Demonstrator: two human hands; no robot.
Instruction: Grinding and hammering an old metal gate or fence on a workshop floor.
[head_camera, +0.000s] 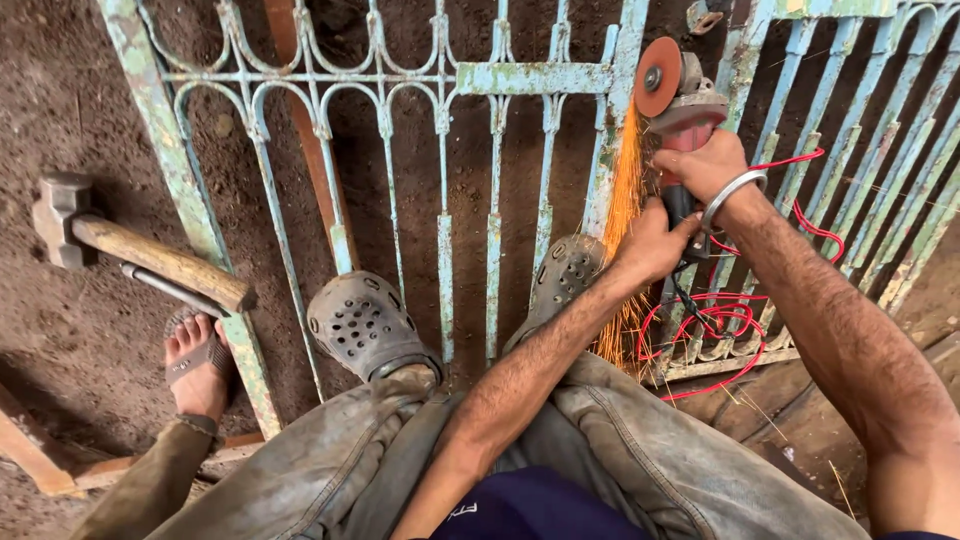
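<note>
Against the upright bar of the pale blue gate (440, 180), which lies flat on the dirt floor (80, 330), you hold an angle grinder (680, 100) with its orange disc (657, 77) biting the metal, and a stream of orange sparks (622, 230) falls from the contact point back toward your legs. Your right hand (705, 165) is clenched round the grinder's body just behind the guard, wrist bent slightly down, a metal bangle (735, 190) sitting at the wrist. Your left hand (650, 245) is closed on the rear of the tool's handle, nearer you than the right, forearm reaching out straight over your knee. That two-handed hold likely steadies the tool against kickback. Both your grey perforated clogs (365, 325) are planted on the gate's bars, left of the grinder, seemingly to pin the gate still while you cut. A red cable (720, 320) loops on the gate's lower rail below the tool. Far left of the gate, a sledgehammer (140, 250) with a wooden handle rests on the gate's frame, and beside it another person's sandalled foot (198, 365) stands on the dirt.
</note>
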